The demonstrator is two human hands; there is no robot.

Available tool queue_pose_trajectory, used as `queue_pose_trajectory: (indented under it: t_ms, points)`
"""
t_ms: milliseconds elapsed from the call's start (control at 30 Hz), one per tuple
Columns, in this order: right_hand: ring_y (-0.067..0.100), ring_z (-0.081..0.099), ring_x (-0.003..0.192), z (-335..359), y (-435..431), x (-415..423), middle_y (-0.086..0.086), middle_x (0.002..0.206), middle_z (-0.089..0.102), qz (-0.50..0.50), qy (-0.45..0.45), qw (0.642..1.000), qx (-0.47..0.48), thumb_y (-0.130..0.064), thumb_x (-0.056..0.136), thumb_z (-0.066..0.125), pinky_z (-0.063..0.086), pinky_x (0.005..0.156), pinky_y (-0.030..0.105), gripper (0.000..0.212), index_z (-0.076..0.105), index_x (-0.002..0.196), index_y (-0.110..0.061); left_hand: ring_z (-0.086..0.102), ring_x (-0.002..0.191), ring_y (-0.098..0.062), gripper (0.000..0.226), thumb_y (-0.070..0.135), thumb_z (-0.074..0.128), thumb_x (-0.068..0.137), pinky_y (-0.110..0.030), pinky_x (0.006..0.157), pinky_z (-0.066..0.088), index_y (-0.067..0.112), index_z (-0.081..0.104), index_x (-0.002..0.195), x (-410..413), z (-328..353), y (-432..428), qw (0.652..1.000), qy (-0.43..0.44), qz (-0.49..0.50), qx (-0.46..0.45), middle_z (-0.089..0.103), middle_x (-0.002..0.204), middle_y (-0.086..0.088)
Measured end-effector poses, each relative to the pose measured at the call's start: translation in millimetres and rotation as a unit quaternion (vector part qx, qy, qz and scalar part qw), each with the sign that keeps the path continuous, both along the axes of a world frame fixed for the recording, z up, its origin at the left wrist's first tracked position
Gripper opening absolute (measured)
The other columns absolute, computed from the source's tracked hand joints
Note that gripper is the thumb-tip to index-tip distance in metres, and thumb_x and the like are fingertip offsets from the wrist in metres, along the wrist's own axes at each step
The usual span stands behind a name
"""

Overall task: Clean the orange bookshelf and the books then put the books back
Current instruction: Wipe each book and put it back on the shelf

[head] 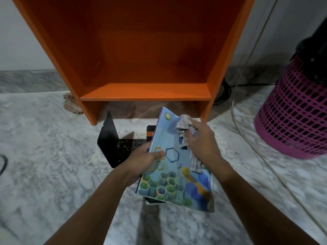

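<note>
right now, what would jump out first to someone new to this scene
The orange bookshelf fills the top centre, no books on its shelf. Below it the left hand grips a blue hexagon-patterned book while the right hand presses a bunched cloth to its cover. A pink basket stands at the right.

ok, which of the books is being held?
The blue hexagon-cover book: the left hand grips it, and the right hand holds a cloth on it. The black ones lie on the floor.

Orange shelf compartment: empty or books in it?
Empty. The orange bookshelf shows only bare boards; the blue book is out, in the left hand, the right hand pressing a cloth on it.
</note>
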State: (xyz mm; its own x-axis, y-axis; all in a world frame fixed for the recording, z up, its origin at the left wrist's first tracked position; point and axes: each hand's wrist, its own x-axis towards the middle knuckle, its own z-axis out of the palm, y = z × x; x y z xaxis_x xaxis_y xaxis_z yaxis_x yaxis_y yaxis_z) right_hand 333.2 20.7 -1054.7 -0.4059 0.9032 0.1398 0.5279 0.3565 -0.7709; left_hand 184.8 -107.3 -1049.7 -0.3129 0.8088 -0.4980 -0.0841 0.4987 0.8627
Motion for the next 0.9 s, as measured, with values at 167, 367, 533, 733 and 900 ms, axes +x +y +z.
queue_pose_trajectory:
  t_ms: [167, 367, 533, 733, 900]
  points:
    - [-0.006, 0.057, 0.089, 50, 0, 11, -0.017, 0.102, 0.065, 0.01, 0.091, 0.996, -0.007, -0.015, 0.096, 0.056, 0.041, 0.07, 0.002, 0.033, 0.063, 0.126, -0.027, 0.063, 0.081, -0.011, 0.02, 0.022, 0.059, 0.096, -0.015, 0.057, 0.045, 0.029, 0.065, 0.114, -1, 50, -2, 0.992, 0.115, -0.012, 0.053, 0.071, 0.101, 0.004]
    - [0.006, 0.047, 0.117, 131, -10, -12, -0.015, 0.133, 0.052, 0.09, 0.08, 0.993, 0.014, -0.027, 0.099, 0.055, 0.042, 0.102, 0.03, 0.044, 0.048, 0.143, -0.028, 0.062, 0.071, -0.007, 0.013, 0.022, 0.058, 0.097, -0.018, 0.063, 0.044, 0.029, 0.067, 0.104, -19, 140, -16, 0.964, 0.226, -0.039, 0.137, 0.069, 0.079, 0.015]
    - [0.0, 0.049, 0.105, 221, -14, -31, -0.01, 0.124, 0.054, 0.123, 0.119, 0.983, 0.074, -0.022, 0.098, 0.056, 0.038, 0.083, 0.008, 0.046, 0.049, 0.142, -0.03, 0.067, 0.085, -0.01, 0.02, 0.019, 0.059, 0.096, -0.018, 0.066, 0.05, 0.025, 0.066, 0.115, -35, 228, -39, 0.938, 0.266, -0.003, 0.223, 0.072, 0.098, 0.003]
    - [0.01, 0.056, 0.113, 334, -15, -60, -0.008, 0.125, 0.06, 0.161, 0.204, 0.958, 0.124, -0.025, 0.097, 0.055, 0.05, 0.09, 0.03, 0.037, 0.057, 0.133, -0.033, 0.071, 0.079, -0.012, 0.02, 0.013, 0.058, 0.096, -0.025, 0.061, 0.056, 0.023, 0.067, 0.11, -57, 330, -59, 0.886, 0.293, 0.098, 0.345, 0.074, 0.089, 0.004]
    - [0.014, 0.053, 0.124, 402, -5, -81, -0.006, 0.134, 0.059, 0.158, 0.238, 0.95, 0.125, -0.026, 0.099, 0.056, 0.046, 0.102, 0.039, 0.038, 0.055, 0.136, -0.023, 0.072, 0.084, -0.018, 0.018, 0.023, 0.056, 0.098, -0.034, 0.059, 0.061, 0.023, 0.059, 0.116, -78, 387, -48, 0.821, 0.321, 0.23, 0.412, 0.071, 0.098, 0.0]
